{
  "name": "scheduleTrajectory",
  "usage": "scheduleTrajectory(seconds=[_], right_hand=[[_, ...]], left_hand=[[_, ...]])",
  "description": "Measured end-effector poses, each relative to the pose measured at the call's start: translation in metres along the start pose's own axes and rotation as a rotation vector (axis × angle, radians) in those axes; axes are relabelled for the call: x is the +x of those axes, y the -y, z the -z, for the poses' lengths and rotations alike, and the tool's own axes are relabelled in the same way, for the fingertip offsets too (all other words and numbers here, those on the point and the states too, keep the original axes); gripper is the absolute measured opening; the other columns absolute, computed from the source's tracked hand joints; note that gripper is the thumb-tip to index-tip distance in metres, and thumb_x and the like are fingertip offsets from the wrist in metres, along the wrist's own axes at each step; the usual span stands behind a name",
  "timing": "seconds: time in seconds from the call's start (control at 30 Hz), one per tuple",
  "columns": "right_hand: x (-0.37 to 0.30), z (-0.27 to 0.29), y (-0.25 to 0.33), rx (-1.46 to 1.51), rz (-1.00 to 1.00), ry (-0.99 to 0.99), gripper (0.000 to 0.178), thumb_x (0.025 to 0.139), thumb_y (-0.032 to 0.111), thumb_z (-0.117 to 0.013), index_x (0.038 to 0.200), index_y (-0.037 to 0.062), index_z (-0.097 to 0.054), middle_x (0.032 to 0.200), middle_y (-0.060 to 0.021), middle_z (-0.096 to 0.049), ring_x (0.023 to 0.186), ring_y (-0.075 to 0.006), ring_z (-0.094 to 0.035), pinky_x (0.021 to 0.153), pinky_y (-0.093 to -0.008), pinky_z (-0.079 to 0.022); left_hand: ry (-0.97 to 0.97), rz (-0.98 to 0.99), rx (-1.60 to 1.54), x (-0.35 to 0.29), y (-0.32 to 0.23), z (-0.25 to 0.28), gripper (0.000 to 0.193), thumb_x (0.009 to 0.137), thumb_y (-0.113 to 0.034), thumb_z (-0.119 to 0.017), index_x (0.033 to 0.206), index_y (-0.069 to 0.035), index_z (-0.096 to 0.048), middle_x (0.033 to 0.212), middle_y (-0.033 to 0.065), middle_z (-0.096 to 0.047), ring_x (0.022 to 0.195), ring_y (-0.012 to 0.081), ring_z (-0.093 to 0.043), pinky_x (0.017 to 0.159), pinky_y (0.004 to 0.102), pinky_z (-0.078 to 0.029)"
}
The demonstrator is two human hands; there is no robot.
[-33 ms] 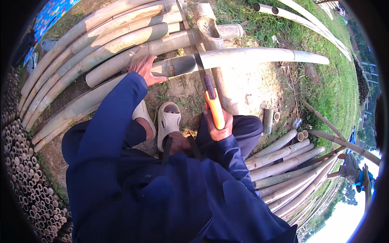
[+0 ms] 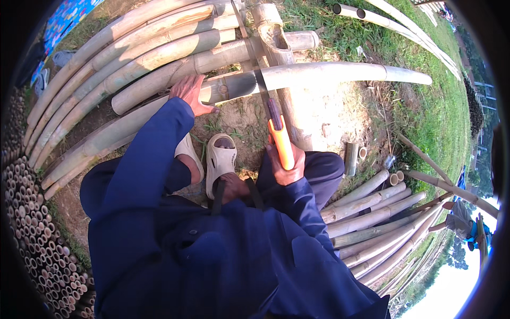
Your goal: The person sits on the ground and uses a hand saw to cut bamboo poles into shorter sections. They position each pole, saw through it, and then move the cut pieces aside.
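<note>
A long, pale bamboo pole [image 2: 319, 76] runs across in front of me, lying over a short notched bamboo support [image 2: 295, 119]. My left hand [image 2: 189, 95] is closed over this pole left of the support, with its thumb on the near side. In my right hand [image 2: 289, 166] is a hand saw [image 2: 281, 141], gripped by its orange handle. The saw's long blade lies across the pole just beside a dark shaded band and points away from me. Whether its teeth are in the bamboo I cannot tell.
Several bamboo poles [image 2: 159, 61] lie side by side at the far left. Cut bamboo ends [image 2: 42, 244] are stacked at the left rim, and more poles [image 2: 377, 212] lie at the right. A short bamboo piece [image 2: 351, 158] rests on the ground. Another person [image 2: 462, 223] is at the right edge.
The fingers of my left hand have shifted very slightly on the pole. Saw and right hand look the same.
</note>
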State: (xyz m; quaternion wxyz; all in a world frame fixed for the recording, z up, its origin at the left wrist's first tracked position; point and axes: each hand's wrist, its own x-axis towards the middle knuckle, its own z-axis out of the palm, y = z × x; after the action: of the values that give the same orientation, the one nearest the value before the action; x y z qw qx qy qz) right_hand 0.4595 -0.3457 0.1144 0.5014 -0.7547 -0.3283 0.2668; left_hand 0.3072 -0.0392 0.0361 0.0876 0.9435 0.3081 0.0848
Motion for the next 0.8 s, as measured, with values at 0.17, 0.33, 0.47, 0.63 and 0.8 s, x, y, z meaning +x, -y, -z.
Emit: scheduleTrajectory(seconds=[0.17, 0.33, 0.47, 0.63, 0.8], right_hand=[[0.013, -0.003, 0.019, -0.005, 0.026, -0.017, 0.013, 0.092, 0.008, -0.072, 0.092, -0.0039, -0.067, 0.068, -0.0079, -0.062, 0.064, -0.0107, -0.054, 0.062, -0.0305, -0.048], [-0.065, 0.032, 0.029, -0.122, -0.064, 0.038, 0.027, 0.092, 0.006, -0.072, 0.118, -0.0024, -0.070, 0.084, -0.0139, -0.073, 0.074, -0.0204, -0.071, 0.070, -0.0326, -0.055], [-0.079, 0.036, 0.027, -0.212, 0.004, 0.010, 0.029, 0.091, 0.006, -0.071, 0.119, -0.0022, -0.070, 0.082, -0.0152, -0.072, 0.071, -0.0204, -0.071, 0.067, -0.0329, -0.055], [0.006, -0.005, 0.023, -0.009, -0.023, -0.019, 0.014, 0.091, 0.007, -0.073, 0.088, -0.0035, -0.065, 0.063, -0.0081, -0.059, 0.055, -0.0144, -0.050, 0.056, -0.0331, -0.046], [-0.087, 0.047, 0.045, -0.291, 0.043, 0.080, 0.033, 0.091, 0.006, -0.072, 0.123, -0.0040, -0.069, 0.092, -0.0154, -0.076, 0.077, -0.0207, -0.074, 0.073, -0.0310, -0.057]], left_hand=[[0.371, 0.185, 0.032, 0.013, -0.017, 0.018, 0.075, 0.070, -0.036, -0.091, 0.128, -0.008, -0.053, 0.115, 0.0180, -0.069, 0.110, 0.0404, -0.067, 0.095, 0.0535, -0.051], [0.330, 0.172, 0.038, 0.006, -0.004, 0.010, 0.073, 0.069, -0.036, -0.091, 0.125, -0.009, -0.053, 0.114, 0.0188, -0.070, 0.108, 0.0420, -0.068, 0.093, 0.0542, -0.051], [0.389, 0.193, 0.031, 0.017, -0.014, 0.014, 0.079, 0.071, -0.037, -0.091, 0.132, -0.006, -0.052, 0.123, 0.0191, -0.067, 0.115, 0.0392, -0.066, 0.099, 0.0533, -0.050], [0.382, 0.170, 0.011, 0.020, -0.011, 0.018, 0.075, 0.072, -0.035, -0.091, 0.130, -0.006, -0.053, 0.120, 0.0198, -0.068, 0.112, 0.0404, -0.067, 0.099, 0.0522, -0.051], [0.389, 0.172, 0.022, 0.011, -0.004, 0.017, 0.075, 0.072, -0.036, -0.090, 0.129, -0.006, -0.052, 0.118, 0.0207, -0.069, 0.111, 0.0399, -0.067, 0.099, 0.0513, -0.051]])
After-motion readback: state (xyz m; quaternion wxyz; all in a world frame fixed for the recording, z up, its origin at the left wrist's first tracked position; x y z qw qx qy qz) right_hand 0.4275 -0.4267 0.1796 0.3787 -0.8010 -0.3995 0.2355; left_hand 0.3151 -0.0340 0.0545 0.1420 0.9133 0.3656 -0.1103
